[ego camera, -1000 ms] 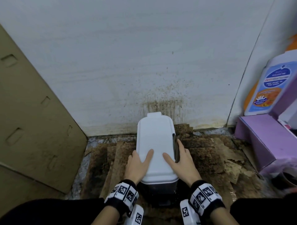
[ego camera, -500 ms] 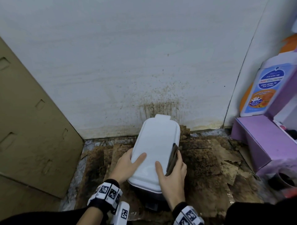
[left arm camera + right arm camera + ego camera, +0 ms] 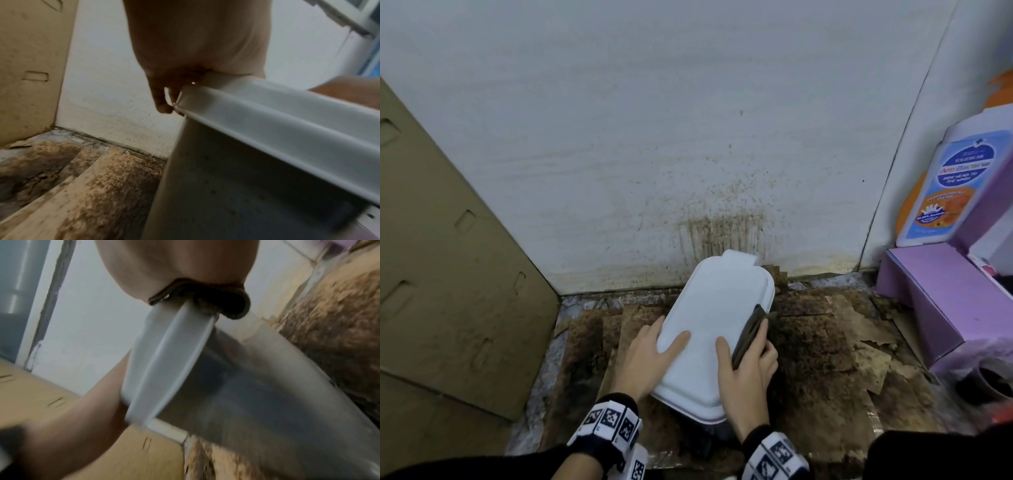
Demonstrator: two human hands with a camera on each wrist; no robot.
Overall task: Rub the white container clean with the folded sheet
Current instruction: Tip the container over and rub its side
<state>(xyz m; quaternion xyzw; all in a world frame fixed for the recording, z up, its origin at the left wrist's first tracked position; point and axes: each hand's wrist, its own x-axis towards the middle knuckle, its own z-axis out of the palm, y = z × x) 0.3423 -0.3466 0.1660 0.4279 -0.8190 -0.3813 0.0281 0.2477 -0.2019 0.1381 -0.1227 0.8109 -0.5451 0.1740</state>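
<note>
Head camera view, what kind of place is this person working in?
Probably a grimy floor corner of a home utility or storage space. The white wall is splattered brown behind the white container, stained cardboard pieces cover the floor, and an anti-bacterial wash bottle stands on a purple box.

Looks like a household storage or utility corner, not a workshop or lab. Pale wall [image 3: 654, 120] spattered with brown grime low down, floor covered in stained, torn cardboard sheets [image 3: 825, 359]. Flattened cardboard panel [image 3: 448, 291] leaning at left. At right a purple box [image 3: 935, 301] with an anti-bacterial wash bottle [image 3: 948, 192] standing behind it: domestic toiletries stock. Dark pot [image 3: 993, 380] at the right edge, contents unclear.
</note>
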